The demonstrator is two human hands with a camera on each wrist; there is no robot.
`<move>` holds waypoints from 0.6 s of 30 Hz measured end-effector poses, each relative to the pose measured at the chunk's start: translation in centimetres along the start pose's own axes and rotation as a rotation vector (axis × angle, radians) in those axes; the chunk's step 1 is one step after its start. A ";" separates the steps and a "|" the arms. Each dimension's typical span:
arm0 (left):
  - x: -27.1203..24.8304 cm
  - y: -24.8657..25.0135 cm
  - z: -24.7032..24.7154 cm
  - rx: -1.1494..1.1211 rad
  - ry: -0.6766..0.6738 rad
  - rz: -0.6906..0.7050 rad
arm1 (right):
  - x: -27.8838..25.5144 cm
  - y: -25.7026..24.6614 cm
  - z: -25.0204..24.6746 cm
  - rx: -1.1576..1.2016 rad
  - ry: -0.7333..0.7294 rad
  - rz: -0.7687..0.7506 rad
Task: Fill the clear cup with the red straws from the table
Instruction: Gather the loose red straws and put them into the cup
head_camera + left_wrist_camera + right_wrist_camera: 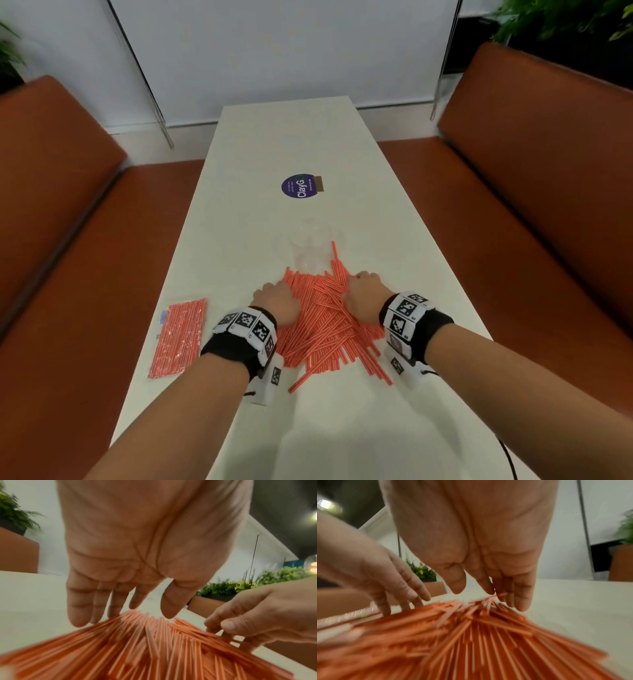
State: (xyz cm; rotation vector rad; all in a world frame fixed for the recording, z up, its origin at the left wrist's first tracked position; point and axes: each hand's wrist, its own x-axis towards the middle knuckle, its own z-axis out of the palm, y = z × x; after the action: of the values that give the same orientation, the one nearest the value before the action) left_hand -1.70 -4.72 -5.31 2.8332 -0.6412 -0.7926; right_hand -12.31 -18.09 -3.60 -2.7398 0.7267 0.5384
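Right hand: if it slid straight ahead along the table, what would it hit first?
Probably more red straws past the right hand, then perhaps the clear cup, slightly left of that line; depth is unclear.

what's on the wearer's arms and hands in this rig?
Bare forearms and bare hands, no sleeves or gloves. Each wrist carries a black strap ringed with white blocks of black-and-white square markers: left wristband, right wristband. A thin black cable trails off the right side.

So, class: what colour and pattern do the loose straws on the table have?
The loose straws are red with thin white stripes, clearest in the head view.
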 end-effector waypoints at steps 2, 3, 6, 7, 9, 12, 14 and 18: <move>0.1 -0.6 -0.3 -0.089 0.019 0.006 | -0.7 0.4 -1.2 0.045 0.039 0.009; 0.1 -0.8 -0.4 -0.083 0.051 -0.027 | -0.7 0.8 -1.5 0.021 0.039 0.035; -0.4 -0.8 0.0 0.035 0.076 -0.134 | -0.4 1.0 -0.7 -0.009 0.023 0.163; -0.6 -0.4 0.3 0.063 0.066 -0.133 | 0.0 0.7 0.0 0.012 0.025 0.179; -1.1 0.5 0.9 0.084 0.054 -0.102 | 0.4 -0.4 1.3 0.043 0.067 0.180; -1.4 1.8 1.5 0.085 0.066 -0.070 | 0.7 -2.2 2.4 -0.015 0.093 0.170; -1.5 2.2 1.5 0.046 0.074 -0.057 | 1.1 -2.8 2.4 0.002 0.104 0.162; -1.4 1.7 1.6 0.031 0.105 -0.087 | 0.7 -1.7 1.3 0.058 0.138 0.191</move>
State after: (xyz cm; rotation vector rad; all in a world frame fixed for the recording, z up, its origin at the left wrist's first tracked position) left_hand -4.24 -5.66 -5.57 2.9251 -0.5224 -0.6462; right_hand -11.23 -16.51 -4.77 -2.6896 1.0287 0.3621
